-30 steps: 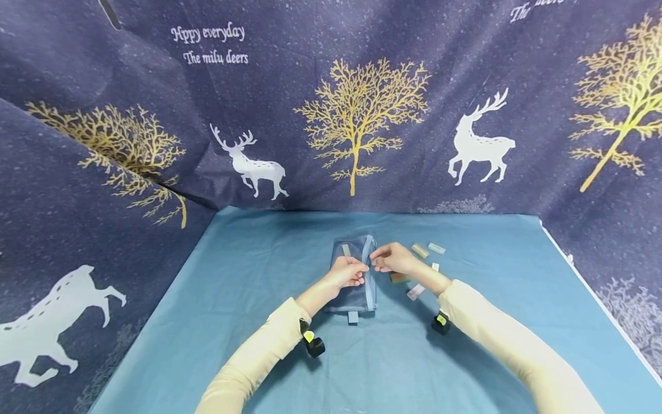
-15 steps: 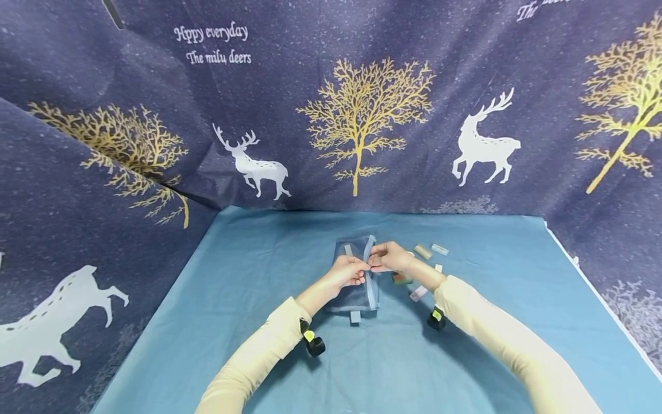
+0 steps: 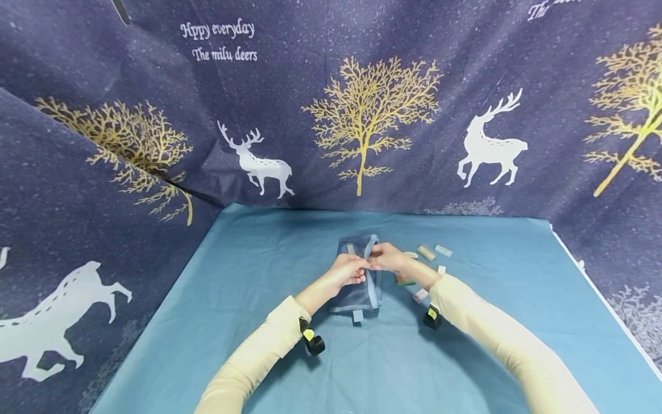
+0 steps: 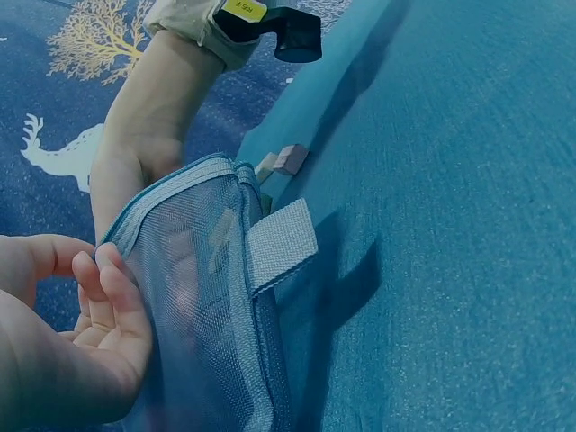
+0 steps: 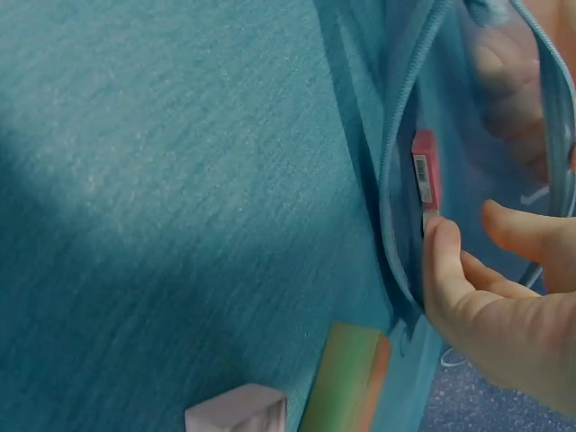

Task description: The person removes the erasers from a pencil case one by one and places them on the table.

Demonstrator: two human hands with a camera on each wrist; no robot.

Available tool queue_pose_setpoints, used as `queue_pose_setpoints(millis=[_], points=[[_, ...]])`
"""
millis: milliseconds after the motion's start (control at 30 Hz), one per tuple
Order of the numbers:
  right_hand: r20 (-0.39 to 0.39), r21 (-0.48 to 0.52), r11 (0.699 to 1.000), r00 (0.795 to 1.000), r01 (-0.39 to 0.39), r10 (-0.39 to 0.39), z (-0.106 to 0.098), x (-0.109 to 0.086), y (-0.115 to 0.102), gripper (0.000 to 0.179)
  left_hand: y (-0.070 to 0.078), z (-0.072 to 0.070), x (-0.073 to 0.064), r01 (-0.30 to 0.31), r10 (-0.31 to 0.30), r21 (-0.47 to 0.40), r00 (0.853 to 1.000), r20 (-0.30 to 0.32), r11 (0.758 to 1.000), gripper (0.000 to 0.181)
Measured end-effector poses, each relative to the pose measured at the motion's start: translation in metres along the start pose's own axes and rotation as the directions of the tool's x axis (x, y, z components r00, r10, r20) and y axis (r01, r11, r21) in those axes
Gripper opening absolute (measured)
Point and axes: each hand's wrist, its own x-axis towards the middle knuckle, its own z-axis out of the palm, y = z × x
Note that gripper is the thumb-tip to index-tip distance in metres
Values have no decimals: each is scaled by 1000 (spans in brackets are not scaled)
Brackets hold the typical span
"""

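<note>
A blue mesh zip pouch (image 3: 354,302) lies on the blue cloth, its zipped side facing right. My left hand (image 3: 345,271) pinches the upper zip edge with thumb and fingers and lifts it, as the left wrist view also shows. In the right wrist view the mouth gapes, and my right hand (image 5: 513,310) has its fingers at the lower edge of the opening, thumb and fingers apart. Inside the pouch (image 5: 396,117) sits a small red box (image 5: 426,171) with a barcode label. A pale strip shows through the mesh in the head view.
Right of the pouch lie a green-and-orange block (image 5: 346,382), a pinkish box (image 5: 238,409), a tan block (image 3: 426,253), a pale block (image 3: 443,250) and a white piece (image 3: 441,269). A grey fabric tab (image 4: 283,247) sticks out from the pouch. A patterned curtain (image 3: 310,115) hangs behind.
My right hand has moved left to the pouch mouth, and its fingers now sit in the opening. The zip edges have spread apart. My left hand keeps its pinch on the edge.
</note>
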Motion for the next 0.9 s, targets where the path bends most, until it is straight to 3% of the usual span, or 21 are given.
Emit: queue_pose_setpoints(millis=[267,467,633,800,900], points=[[-34,-239,971,999,32,-42,8,8,2,20,2,-1,-1,-2,2,7,1000,6,1000,11],[22,-339,939,999,47,-42,11,9,-1,26,4,-2,-3,-8,7,24,1000,24,1000,10],[43,-366,930,999,17,-2,13,8,-3,32,7,-3,-5,-16,16,9,1000,1,1000,5],[70,-456,887,997,73,-46,14,12,-2,11,11,-4,-8,-35,35,22,999,-19,999,8],[108,-497,855,989,145,-105,14,13,-4,27,12,-5,-8,-49,50,37,998,-27,998,9]])
